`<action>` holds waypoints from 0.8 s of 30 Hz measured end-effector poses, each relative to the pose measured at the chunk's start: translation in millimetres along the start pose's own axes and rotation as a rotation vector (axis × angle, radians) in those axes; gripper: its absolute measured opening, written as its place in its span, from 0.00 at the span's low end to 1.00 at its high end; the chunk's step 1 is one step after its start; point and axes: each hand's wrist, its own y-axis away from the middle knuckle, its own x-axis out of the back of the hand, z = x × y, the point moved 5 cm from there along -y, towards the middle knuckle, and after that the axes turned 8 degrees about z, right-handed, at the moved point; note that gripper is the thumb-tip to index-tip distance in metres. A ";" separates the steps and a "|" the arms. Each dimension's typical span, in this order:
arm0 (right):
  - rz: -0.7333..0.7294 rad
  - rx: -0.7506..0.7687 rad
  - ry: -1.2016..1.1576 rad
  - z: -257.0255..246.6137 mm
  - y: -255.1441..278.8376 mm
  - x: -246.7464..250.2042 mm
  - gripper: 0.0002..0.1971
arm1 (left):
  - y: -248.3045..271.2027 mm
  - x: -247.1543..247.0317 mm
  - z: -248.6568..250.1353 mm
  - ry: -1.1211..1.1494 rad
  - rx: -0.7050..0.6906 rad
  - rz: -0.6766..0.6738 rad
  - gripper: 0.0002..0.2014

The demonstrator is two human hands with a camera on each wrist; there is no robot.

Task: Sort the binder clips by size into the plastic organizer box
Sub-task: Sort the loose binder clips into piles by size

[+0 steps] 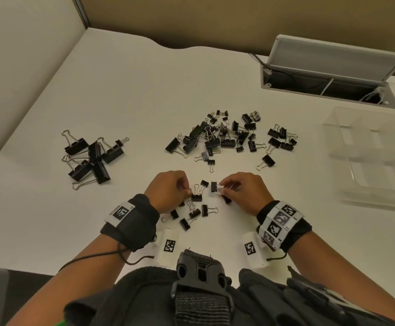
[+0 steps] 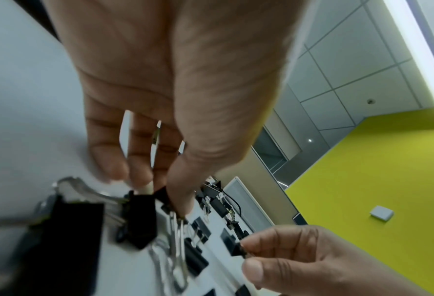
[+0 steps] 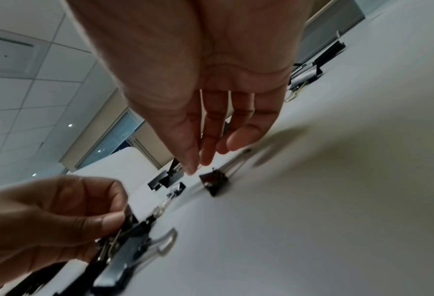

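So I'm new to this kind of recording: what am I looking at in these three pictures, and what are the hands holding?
No machine here: a person's bare hands, with a camera on the head and one on each wrist. The head view looks down on a white table. On it lie a group of big clips, a mixed pile, small clips near the hands, and an empty clear box. The left hand pinches a small clip; the right hand pinches another clip.
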 end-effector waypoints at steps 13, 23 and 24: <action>0.064 -0.045 -0.181 -11.1 -1.6 -6.7 0.06 | -4.9 36.9 -38.3 0.176 0.171 0.234 0.07; -0.128 0.152 -0.047 -64.2 -6.8 -43.5 0.10 | -0.3 47.0 -50.6 0.120 0.152 0.318 0.06; -0.143 0.156 -0.037 -64.6 -5.5 -43.8 0.11 | 0.8 46.6 -50.7 0.124 0.145 0.308 0.06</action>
